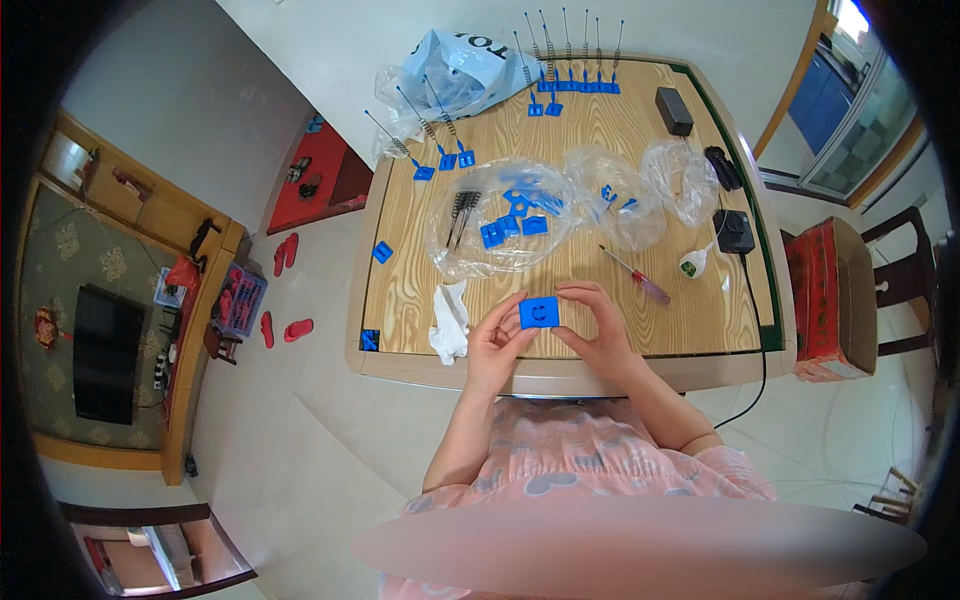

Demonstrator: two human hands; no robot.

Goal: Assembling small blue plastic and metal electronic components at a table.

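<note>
Between my two hands, just above the table's near edge, is a small blue rectangular plastic piece (539, 312) with a dark curved mark on its face. My left hand (493, 343) grips its left side, and my right hand (607, 335) pinches the right side with thumb and fingers. Beyond them a clear plastic bag (470, 262) lies spread out, bearing blue plastic parts (517, 204) and several dark spring rods (460, 217). To the right rests a screwdriver (637, 275) with a reddish handle. A crumpled white tissue (450, 322) lies by my left hand.
Blue bases with upright spring rods stand at the far edge (580, 86) and far left (446, 158). Behind them sits a light-blue bag (470, 75). More clear bags (615, 200), a black box (674, 111) and a black adapter (734, 232) with its cable occupy the right.
</note>
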